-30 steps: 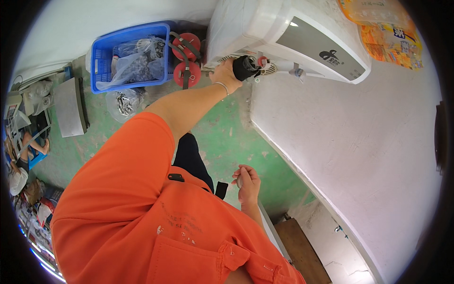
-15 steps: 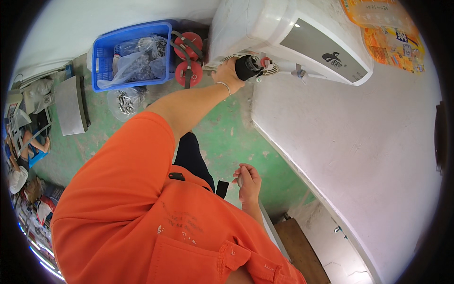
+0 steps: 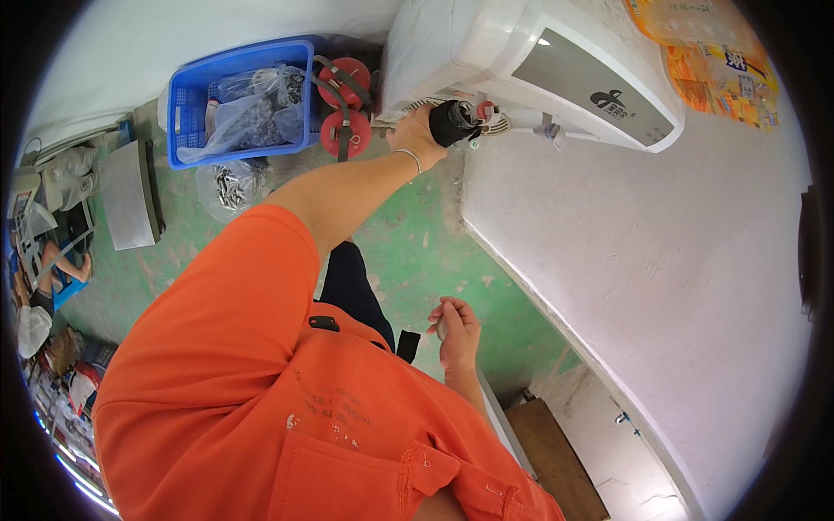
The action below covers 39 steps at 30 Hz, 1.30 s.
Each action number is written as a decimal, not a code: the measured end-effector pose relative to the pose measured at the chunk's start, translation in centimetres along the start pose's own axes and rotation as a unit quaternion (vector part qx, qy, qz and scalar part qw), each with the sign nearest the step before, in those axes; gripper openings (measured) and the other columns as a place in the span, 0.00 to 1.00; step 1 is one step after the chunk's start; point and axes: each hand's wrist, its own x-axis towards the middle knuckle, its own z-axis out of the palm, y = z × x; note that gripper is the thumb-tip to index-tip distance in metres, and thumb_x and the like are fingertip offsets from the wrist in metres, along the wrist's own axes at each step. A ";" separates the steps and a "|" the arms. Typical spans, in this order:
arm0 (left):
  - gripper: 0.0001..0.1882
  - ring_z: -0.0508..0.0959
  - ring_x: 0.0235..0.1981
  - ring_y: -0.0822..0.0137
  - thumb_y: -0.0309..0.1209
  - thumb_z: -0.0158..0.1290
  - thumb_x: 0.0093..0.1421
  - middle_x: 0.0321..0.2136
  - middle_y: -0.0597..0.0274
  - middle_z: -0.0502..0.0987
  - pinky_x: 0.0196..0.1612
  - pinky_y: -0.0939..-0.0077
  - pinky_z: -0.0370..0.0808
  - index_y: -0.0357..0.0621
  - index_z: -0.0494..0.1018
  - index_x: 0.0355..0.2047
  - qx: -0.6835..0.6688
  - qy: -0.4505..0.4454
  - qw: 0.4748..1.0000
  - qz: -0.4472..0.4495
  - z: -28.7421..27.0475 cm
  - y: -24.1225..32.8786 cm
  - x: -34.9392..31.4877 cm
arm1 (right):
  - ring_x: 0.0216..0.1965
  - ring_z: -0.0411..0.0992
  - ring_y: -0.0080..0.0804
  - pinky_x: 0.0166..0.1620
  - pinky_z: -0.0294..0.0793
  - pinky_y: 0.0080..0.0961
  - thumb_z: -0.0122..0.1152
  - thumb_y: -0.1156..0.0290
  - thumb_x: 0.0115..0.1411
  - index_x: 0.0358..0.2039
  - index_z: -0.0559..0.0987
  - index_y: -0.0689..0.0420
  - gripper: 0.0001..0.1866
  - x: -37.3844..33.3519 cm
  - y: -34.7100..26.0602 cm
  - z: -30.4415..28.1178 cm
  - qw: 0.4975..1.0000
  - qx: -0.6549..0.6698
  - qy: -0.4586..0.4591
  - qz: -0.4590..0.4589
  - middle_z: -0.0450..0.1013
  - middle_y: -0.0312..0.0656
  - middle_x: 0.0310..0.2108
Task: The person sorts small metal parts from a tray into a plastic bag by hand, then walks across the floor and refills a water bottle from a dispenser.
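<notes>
With its arm stretched forward, my left hand (image 3: pixel 412 137) is closed around a black cylindrical cup (image 3: pixel 450 124). The cup is tilted, its mouth close to a red tap (image 3: pixel 486 111) on a white wall-mounted water dispenser (image 3: pixel 521 43) with a grey front panel. Whether the cup touches the tap, and what is inside it, I cannot see. Nearer to my body, my right hand (image 3: pixel 458 333) hangs with curled fingers around a small roundish greyish thing, too hidden to name. A second tap (image 3: pixel 550 128) sits further right under the dispenser.
A blue plastic basket (image 3: pixel 178 113) with plastic bags stands left, beside two red round-ended cylinders (image 3: pixel 345 135). Below it is a clear bag of small metal parts (image 3: pixel 231 186). A metal plate (image 3: pixel 129 195) lies farther left. A seated person (image 3: pixel 65 265) is at the far left edge.
The view has shifted very slightly. Both hands and the cup stay almost where they were.
</notes>
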 end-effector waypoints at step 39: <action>0.39 0.63 0.54 0.61 0.34 0.62 0.34 0.49 0.65 0.65 0.55 0.46 0.56 0.56 0.60 0.51 -0.008 0.013 1.000 -0.001 0.5 -0.4 -0.2 | 0.28 0.69 0.23 0.26 0.67 0.18 0.49 0.78 0.53 0.53 0.62 0.62 0.25 10.8 -17.3 10.7 0.966 -0.063 -0.105 -0.227 0.62 0.42 0.52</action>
